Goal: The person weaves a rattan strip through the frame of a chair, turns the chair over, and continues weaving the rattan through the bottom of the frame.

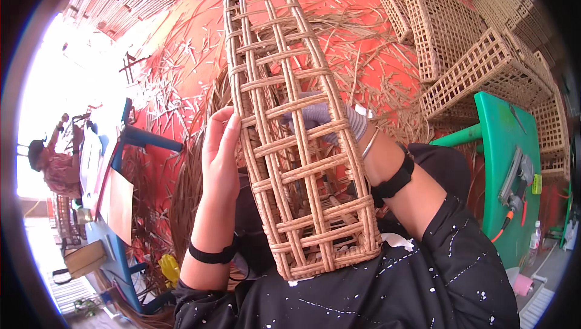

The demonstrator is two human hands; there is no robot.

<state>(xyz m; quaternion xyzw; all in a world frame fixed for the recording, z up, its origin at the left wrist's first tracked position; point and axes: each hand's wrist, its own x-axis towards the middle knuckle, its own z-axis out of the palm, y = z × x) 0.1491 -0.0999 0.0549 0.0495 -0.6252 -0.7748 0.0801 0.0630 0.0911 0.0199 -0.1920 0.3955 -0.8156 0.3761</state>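
Note:
A long basket frame [289, 117] of brown wicker strands, woven in an open lattice, slants across my lap and reaches toward the far side. My left hand [221, 156] grips its left edge, with fingertips against the woven rods. On the other side, my right hand [321, 117], in a grey glove with a striped cuff, reaches behind the top lattice. It shows only through the gaps, so its fingers are mostly hidden. Both forearms wear black bands, the right one [396, 178] near the wrist.
Loose wicker strips [369, 87] litter the red floor. Lattice baskets [445, 26] stand stacked at far right. A green stool [514, 147] at right carries a nail gun [514, 181] with an orange-ended hose. To the left stands a blue-framed table [124, 232]; beyond it is another person [57, 159].

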